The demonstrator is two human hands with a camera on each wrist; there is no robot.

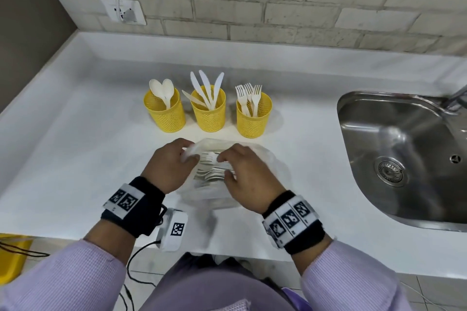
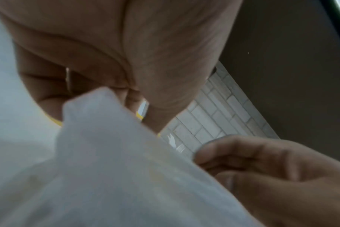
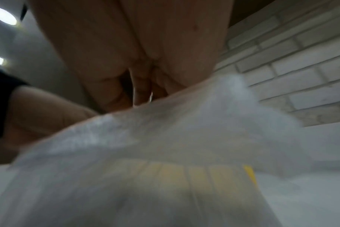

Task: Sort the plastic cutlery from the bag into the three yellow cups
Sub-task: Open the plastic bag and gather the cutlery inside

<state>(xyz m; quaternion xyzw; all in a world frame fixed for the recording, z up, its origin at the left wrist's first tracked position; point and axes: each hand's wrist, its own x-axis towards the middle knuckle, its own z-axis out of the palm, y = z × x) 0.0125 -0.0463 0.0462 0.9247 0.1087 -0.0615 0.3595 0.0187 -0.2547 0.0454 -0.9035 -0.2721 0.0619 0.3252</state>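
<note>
Three yellow mesh cups stand in a row on the white counter: the left cup (image 1: 165, 112) holds spoons, the middle cup (image 1: 208, 111) holds knives, the right cup (image 1: 253, 115) holds forks. In front of them lies a clear plastic bag (image 1: 265, 166) with white cutlery (image 1: 211, 174) inside. My left hand (image 1: 188, 156) grips the bag's left edge, and in the left wrist view its fingers curl on a fold of the bag (image 2: 99, 107). My right hand (image 1: 225, 166) reaches into the bag's mouth and pinches a white fork (image 1: 208, 158). The right wrist view shows mostly blurred bag (image 3: 165, 153).
A steel sink (image 1: 379, 134) with a faucet (image 1: 457, 98) is set into the counter at the right. A white brick wall with a socket (image 1: 123, 11) stands behind the cups. A small white device (image 1: 174, 230) with a cable sits at the counter's front edge.
</note>
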